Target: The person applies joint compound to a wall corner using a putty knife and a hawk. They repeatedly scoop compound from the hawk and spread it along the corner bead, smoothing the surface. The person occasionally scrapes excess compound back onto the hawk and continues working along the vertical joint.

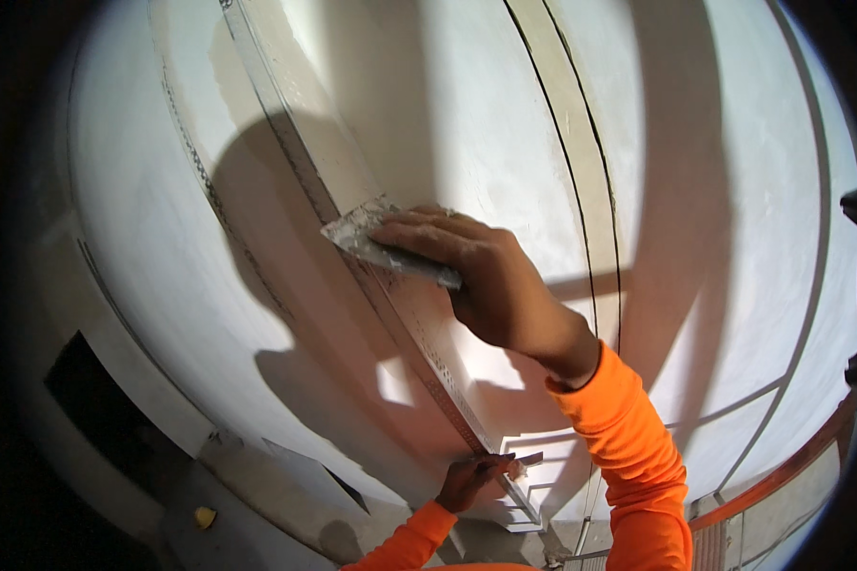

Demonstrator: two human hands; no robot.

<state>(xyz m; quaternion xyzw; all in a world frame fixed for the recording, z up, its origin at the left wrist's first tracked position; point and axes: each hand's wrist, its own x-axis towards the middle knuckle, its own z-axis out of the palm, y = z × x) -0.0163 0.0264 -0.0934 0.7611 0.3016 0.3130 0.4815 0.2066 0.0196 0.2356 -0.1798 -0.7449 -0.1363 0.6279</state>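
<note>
My right hand (486,271) is closed around a putty knife (357,228), whose wide metal blade is smeared with pale filler. The blade lies against a perforated metal corner bead (295,157) that runs down the wall edge. Filler also whitens the fingers. Lower down, close to the foot of the bead, my left hand (465,482) grips a small flat-bladed tool (528,461) with a lump of pale filler on it. Its handle is hidden in the fingers. The left hand is small and partly in shadow.
White plastered wall (505,171) faces me, crossed by wide shadows. A tan strip between two dark grooves (567,105) runs down it on the right. Another perforated bead (200,171) stands left. A dark opening (105,400) and a yellow object (205,517) on the floor are lower left.
</note>
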